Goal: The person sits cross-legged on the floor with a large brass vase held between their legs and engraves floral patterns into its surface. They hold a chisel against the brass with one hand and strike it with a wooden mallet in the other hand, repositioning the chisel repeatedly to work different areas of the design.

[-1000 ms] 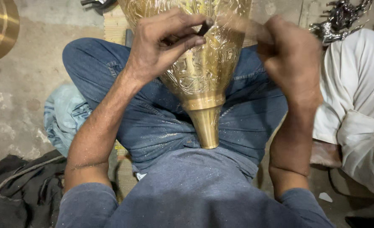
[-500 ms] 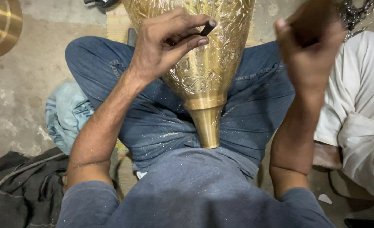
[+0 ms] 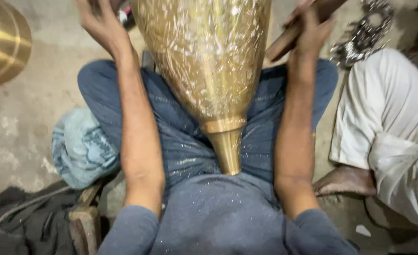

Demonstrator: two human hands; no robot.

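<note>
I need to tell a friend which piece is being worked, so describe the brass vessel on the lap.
On the blue-jeaned lap, between both forearms, lies the engraved brass vessel, tapering to a plain neck. Unlike the smooth brass bowl at upper left, its body is covered in fine pattern.

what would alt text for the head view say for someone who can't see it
Looking down at a seated person in blue jeans with a large engraved brass vessel lying across the lap, narrow neck toward the body. The right hand grips a wooden handle; the left hand is raised beside the vessel, blurred. Another person in white clothing sits at the right.
</note>
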